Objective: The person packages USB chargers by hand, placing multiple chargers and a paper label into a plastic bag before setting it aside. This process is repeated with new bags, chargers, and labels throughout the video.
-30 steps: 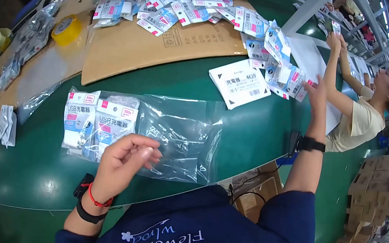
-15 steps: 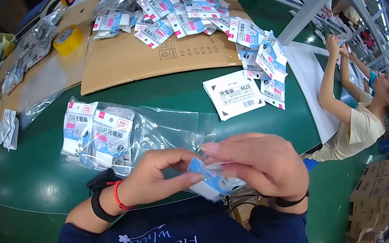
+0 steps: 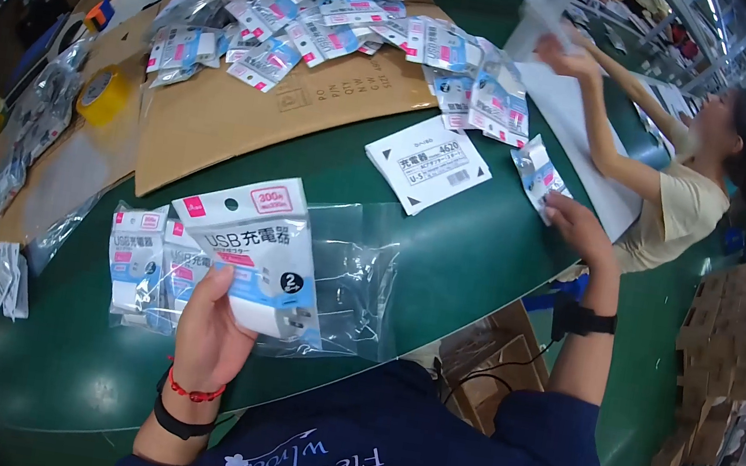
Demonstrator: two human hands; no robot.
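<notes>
My left hand [image 3: 217, 340] grips a packaged USB charger [image 3: 258, 259], a white and blue packet with a hang hole, its printed front facing up. It is held over a clear plastic bag [image 3: 354, 298], where more charger packets [image 3: 135, 260] lie at the left end, partly covered by the held one. Out to the right, my right hand [image 3: 578, 227] pinches the lower edge of another charger packet [image 3: 536, 175], which stands tilted beside the pile. Its thumb and fingers are closed on that edge.
A heap of charger packets [image 3: 327, 24] covers the back of a cardboard sheet [image 3: 233, 135]. Printed white labels [image 3: 427, 164] lie on the green table [image 3: 447, 254]. Yellow tape [image 3: 104, 95] sits at left. A co-worker [image 3: 677, 201] stands at right, near stacked cartons [image 3: 729, 335].
My hands have parted. The left has moved left with a charger packet, now turned face up. The right has reached away to the right and taken hold of a packet by the pile.
</notes>
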